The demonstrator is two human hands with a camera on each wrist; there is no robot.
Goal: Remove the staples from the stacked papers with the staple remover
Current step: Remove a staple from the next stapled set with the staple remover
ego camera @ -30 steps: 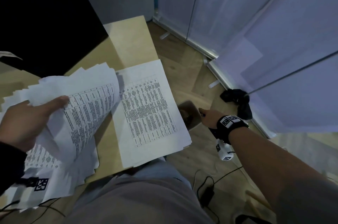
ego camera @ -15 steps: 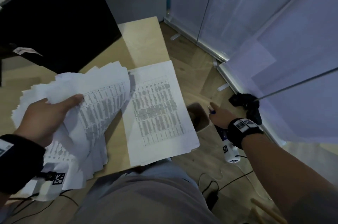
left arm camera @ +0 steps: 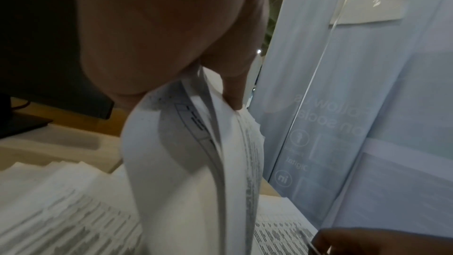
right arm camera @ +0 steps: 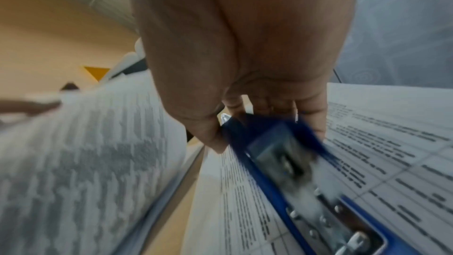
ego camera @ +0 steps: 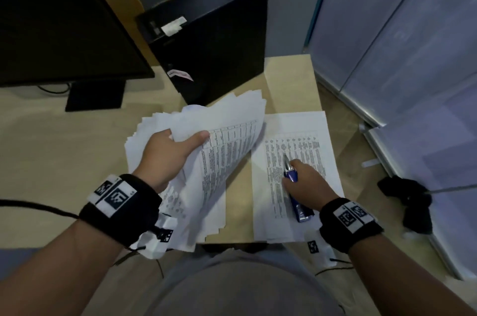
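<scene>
We see a light wooden desk (ego camera: 51,150). At its back left stands a dark monitor (ego camera: 59,24) on a black stand (ego camera: 95,95); right of the monitor, an upright black computer tower (ego camera: 219,39). On the floor right of the desk lies a black cloth (ego camera: 410,202), beside frosted glass panels (ego camera: 402,39).

Right hand: we have brought our right hand (ego camera: 305,181) back from beyond the desk edge over the floor; it now grips the blue staple remover (ego camera: 296,193) above the flat sheet (ego camera: 309,135), lower right of centre.

View: the monitor (ego camera: 59,24) now fills the upper left.
</scene>
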